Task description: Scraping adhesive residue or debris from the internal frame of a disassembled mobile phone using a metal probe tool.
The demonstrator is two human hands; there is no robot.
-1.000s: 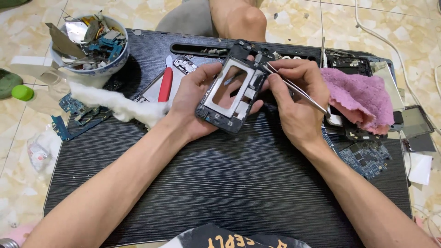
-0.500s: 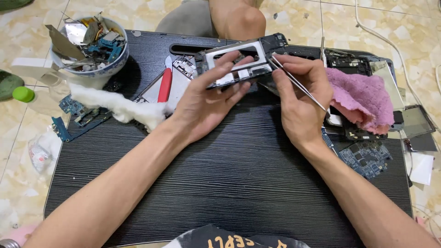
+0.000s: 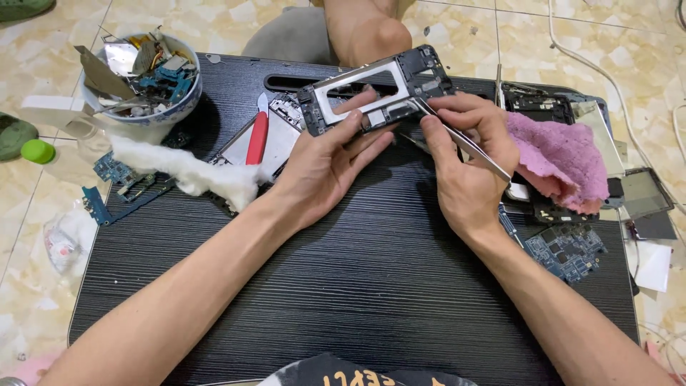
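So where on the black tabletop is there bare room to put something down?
The near half of the tabletop is bare between and beside the two forearms. The far edge is crowded: bowl of scraps, cotton wad, red tool, pink cloth, circuit board.

Your left hand (image 3: 321, 168) reaches forward, palm turned up, fingers (image 3: 357, 125) curled in a grip. Your right hand (image 3: 468, 161) sits just beside it, fingertips pinched together. Both forearms are bare.

A low black ribbed table (image 3: 371, 286) stands on a beige marbled tile floor (image 3: 236, 21).
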